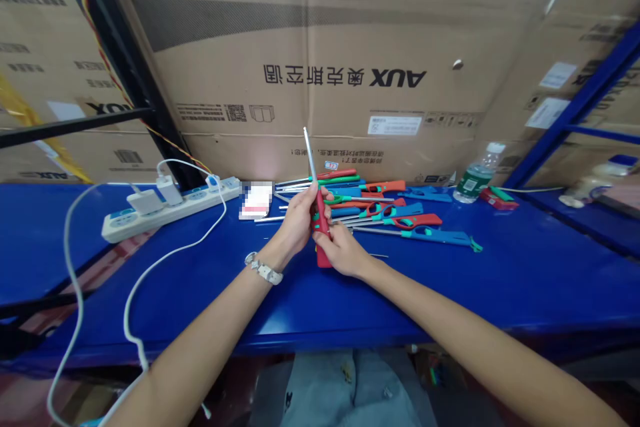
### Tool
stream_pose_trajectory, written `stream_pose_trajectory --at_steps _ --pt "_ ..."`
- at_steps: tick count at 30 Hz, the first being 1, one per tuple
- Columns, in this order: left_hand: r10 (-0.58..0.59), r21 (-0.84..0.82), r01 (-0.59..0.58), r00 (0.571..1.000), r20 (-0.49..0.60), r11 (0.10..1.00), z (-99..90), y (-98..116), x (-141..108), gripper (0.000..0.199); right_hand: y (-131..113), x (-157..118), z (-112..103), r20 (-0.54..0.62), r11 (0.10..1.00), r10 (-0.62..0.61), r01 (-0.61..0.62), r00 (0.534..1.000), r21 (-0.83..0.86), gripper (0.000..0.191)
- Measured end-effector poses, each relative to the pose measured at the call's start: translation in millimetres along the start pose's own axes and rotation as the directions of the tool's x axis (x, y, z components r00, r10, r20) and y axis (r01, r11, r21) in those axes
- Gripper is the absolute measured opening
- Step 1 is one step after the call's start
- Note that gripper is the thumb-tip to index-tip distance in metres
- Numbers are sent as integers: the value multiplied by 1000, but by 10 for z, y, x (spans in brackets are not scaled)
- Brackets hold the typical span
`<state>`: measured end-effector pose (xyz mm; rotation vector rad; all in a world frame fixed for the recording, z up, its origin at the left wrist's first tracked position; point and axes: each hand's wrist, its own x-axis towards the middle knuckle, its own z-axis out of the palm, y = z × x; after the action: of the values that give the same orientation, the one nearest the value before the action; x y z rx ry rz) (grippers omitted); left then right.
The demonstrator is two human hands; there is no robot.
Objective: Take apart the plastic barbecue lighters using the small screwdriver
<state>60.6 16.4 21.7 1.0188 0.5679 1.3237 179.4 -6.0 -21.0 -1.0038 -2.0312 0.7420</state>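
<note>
Both hands are closed around one red long-nosed gas lighter, held upright with its silver metal tube pointing up and away. My left hand grips the upper body near the base of the tube. Lower down, my right hand wraps the handle, with the thumb across its front. Just behind the hands, a pile of blue, red, orange and green lighters lies on the blue tabletop. The nearest loose one is a blue lighter to the right, its tube pointing left.
A white power strip with plugged-in chargers and a looping white cable lies at left. A water bottle stands at right beside a small red-and-green item. Large cardboard boxes form the back wall; dark and blue rack posts flank the table.
</note>
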Motion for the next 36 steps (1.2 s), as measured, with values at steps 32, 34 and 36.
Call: stream_pose_trajectory --at_steps 32,34,36 --pt "19 884 -464 886 464 53 -396 137 -63 31 118 103 -332 -245 916 179 -71 953 395 49" --pt "7 880 -474 880 474 26 -420 180 -77 37 165 126 -398 -330 899 238 -79 913 431 52" --pt "11 874 -485 875 485 12 -425 210 -94 34 224 151 -485 -421 882 294 -74 858 465 53"
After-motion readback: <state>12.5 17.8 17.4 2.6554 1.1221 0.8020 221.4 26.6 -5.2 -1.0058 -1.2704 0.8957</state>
